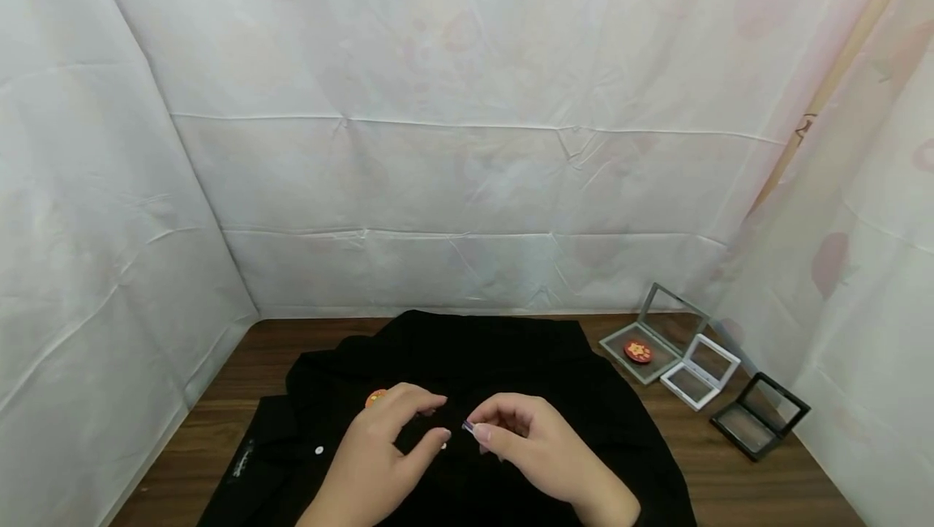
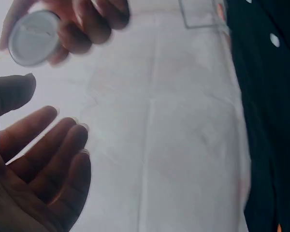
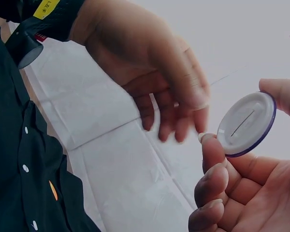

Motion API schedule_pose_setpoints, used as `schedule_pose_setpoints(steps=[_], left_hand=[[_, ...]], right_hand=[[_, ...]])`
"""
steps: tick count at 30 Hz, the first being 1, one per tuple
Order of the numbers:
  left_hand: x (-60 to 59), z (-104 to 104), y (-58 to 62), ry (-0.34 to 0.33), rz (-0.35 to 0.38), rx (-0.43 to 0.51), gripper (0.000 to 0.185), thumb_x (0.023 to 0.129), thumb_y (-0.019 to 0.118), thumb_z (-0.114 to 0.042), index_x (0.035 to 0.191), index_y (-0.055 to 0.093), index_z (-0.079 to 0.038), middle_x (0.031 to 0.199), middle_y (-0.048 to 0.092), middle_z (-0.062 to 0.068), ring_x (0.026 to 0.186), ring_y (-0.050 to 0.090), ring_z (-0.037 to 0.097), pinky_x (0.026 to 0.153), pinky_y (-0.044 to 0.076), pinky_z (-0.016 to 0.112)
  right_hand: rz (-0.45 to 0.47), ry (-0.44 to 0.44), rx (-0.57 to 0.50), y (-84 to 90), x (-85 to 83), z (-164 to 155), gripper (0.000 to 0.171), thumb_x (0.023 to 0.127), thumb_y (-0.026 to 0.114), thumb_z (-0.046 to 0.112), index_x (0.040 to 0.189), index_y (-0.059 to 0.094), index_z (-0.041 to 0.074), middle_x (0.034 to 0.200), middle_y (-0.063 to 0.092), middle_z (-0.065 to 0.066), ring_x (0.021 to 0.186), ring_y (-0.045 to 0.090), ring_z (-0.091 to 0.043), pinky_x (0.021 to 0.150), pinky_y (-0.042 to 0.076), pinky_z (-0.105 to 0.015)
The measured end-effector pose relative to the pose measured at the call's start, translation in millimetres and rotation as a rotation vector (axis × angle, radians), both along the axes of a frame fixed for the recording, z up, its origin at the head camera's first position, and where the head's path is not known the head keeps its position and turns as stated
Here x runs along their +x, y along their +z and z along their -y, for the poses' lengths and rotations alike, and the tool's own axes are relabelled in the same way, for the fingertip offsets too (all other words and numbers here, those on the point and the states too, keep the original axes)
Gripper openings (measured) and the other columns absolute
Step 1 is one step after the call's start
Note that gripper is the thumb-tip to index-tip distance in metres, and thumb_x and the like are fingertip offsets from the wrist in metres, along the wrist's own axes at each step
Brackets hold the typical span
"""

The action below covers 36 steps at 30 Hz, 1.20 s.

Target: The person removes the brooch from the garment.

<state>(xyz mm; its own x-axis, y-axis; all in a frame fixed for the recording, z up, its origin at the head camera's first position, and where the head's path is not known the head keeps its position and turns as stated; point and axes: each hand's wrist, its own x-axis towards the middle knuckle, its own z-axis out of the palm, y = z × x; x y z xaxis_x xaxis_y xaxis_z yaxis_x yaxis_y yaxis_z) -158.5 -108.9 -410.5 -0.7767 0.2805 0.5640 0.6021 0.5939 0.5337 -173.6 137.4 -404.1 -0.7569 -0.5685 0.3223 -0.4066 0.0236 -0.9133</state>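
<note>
Right hand (image 3: pixel 251 169) pinches badge (image 3: pixel 246 123) edge-on, back facing wrist; left hand (image 1: pixel 379 446) relaxed, empty.

The round white pin badge (image 1: pixel 468 426) shows only as a sliver between fingertips in the head view. The black button-up shirt (image 1: pixel 467 381) is cut off by the lower edge. The left hand (image 3: pixel 150 72) blurs in the right wrist view.

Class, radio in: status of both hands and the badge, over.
Right hand pinches round badge, white back showing. Left hand open, empty, above black shirt. Nothing between the hands.

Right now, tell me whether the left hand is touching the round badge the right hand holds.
Apart. The right wrist view shows white backdrop between the left hand fingertips and the badge.
</note>
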Motion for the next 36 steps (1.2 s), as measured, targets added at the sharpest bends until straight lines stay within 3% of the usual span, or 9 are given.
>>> schedule_pose_setpoints(steps=[5, 9, 11, 14, 18, 21, 28, 36], left_hand=[[-8.9, 24, -13.6, 0.177, 0.176, -0.189, 0.030, 0.091, 0.082, -0.034, 0.119, 0.071, -0.032, 0.116, 0.064, -0.022, 0.105, 0.062, 0.000, 0.089, 0.057, 0.034], [-21.1, 45, -28.7, 0.222, 0.262, -0.294, 0.034, 0.089, 0.084, -0.031, 0.120, 0.072, -0.024, 0.120, 0.067, -0.012, 0.110, 0.065, 0.009, 0.093, 0.056, 0.040], [-27.1, 54, -37.2, 0.199, 0.281, -0.340, 0.037, 0.088, 0.084, -0.030, 0.122, 0.072, -0.019, 0.122, 0.067, -0.007, 0.112, 0.065, 0.014, 0.094, 0.056, 0.043], [-33.6, 63, -51.8, 0.110, 0.318, -0.432, 0.043, 0.090, 0.082, -0.035, 0.127, 0.071, -0.016, 0.128, 0.066, 0.001, 0.117, 0.064, 0.022, 0.097, 0.054, 0.049], [-35.3, 68, -70.0, -0.053, 0.395, -0.561, 0.057, 0.092, 0.075, -0.051, 0.138, 0.066, -0.017, 0.141, 0.060, 0.011, 0.126, 0.059, 0.033, 0.099, 0.050, 0.058], [-33.3, 68, -80.6, -0.125, 0.440, -0.625, 0.069, 0.090, 0.071, -0.062, 0.146, 0.060, -0.022, 0.151, 0.052, 0.013, 0.133, 0.053, 0.038, 0.101, 0.047, 0.062], [-32.7, 66, -96.3, -0.166, 0.499, -0.696, 0.088, 0.080, 0.076, -0.069, 0.153, 0.052, -0.027, 0.159, 0.043, 0.016, 0.141, 0.044, 0.045, 0.108, 0.039, 0.066], [-28.7, 62, -93.1, -0.156, 0.482, -0.702, 0.086, 0.077, 0.082, -0.062, 0.149, 0.056, -0.022, 0.156, 0.046, 0.017, 0.141, 0.044, 0.044, 0.109, 0.039, 0.065]], right_hand=[[0.003, 0.002, -0.023, -1.4, -0.3, 2, 0.019, 0.106, 0.056, 0.010, 0.109, 0.072, 0.003, 0.087, 0.068, -0.003, 0.073, 0.062, -0.009, 0.065, 0.057, -0.029], [0.016, -0.002, -0.015, -3.6, -0.9, 4, 0.017, 0.106, 0.057, 0.012, 0.109, 0.073, 0.005, 0.087, 0.068, -0.001, 0.073, 0.062, -0.007, 0.065, 0.057, -0.029], [0.021, -0.004, -0.006, -5.6, -1.3, 6, 0.017, 0.106, 0.057, 0.013, 0.109, 0.073, 0.006, 0.086, 0.068, 0.000, 0.073, 0.062, -0.006, 0.065, 0.057, -0.029], [0.039, 0.004, 0.010, -8.9, -1.2, 10, 0.018, 0.106, 0.058, 0.015, 0.109, 0.073, 0.006, 0.087, 0.068, 0.001, 0.074, 0.062, -0.006, 0.066, 0.057, -0.029], [0.099, 0.015, 0.045, -12.7, 0.0, 19, 0.019, 0.105, 0.060, 0.020, 0.109, 0.073, 0.007, 0.088, 0.069, -0.002, 0.076, 0.064, -0.008, 0.069, 0.057, -0.028], [0.134, 0.013, 0.069, -14.6, 1.7, 24, 0.018, 0.105, 0.062, 0.023, 0.109, 0.074, 0.010, 0.088, 0.069, -0.003, 0.076, 0.065, -0.012, 0.069, 0.056, -0.026], [0.105, -0.024, 0.111, -15.2, 4.2, 31, 0.016, 0.104, 0.063, 0.028, 0.108, 0.074, 0.016, 0.090, 0.070, 0.001, 0.076, 0.063, -0.010, 0.069, 0.055, -0.025], [-0.023, -0.119, 0.279, -25.2, -0.3, 27, 0.019, 0.101, 0.066, 0.042, 0.101, 0.074, 0.025, 0.080, 0.065, 0.007, 0.064, 0.055, -0.004, 0.057, 0.050, -0.023]])
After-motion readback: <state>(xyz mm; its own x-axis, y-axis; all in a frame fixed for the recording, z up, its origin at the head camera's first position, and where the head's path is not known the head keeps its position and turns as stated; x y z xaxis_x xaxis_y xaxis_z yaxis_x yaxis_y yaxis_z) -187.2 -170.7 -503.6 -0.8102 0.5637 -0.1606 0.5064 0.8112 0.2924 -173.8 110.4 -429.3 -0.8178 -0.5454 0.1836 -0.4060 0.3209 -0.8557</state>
